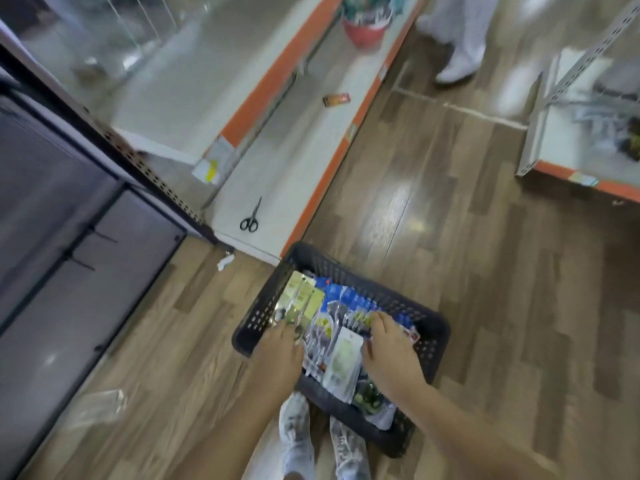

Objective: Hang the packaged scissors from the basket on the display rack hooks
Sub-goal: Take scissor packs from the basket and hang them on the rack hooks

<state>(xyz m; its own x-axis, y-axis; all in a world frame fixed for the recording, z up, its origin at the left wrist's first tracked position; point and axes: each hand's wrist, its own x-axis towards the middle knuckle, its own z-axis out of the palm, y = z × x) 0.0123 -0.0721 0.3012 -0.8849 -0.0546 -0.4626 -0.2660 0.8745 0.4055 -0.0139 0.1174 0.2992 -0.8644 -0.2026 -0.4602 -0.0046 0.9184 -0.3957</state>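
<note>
Packaged scissors (341,327) fill the black perforated basket (437,332) on the wood-look floor (450,209), and I have both hands down among them. The packs are flat, glossy blister cards lying overlapped: a row with blue header cards along the far side, a few with pale yellow-green cards (300,294) at the far left corner, and one white-backed pack (343,363) lying on top near the middle. The picture is motion-blurred, so I cannot read any print on them.

My left hand (280,355) rests on the packs at the basket's left side, fingers bent down onto them; whether it actually holds one I cannot tell. My right hand (389,351) lies over the packs on the right, fingers curled over their edges, just beside the white-backed pack; again, a firm grip is not clear to me.

My two pale shoes (298,441) stand just at the basket's near edge. Loose black scissors (250,216) lie unpackaged on the low white shelf (277,188) with the orange edge, beyond the basket. Another person's white-clad legs (457,36) stand farther down the aisle.
</note>
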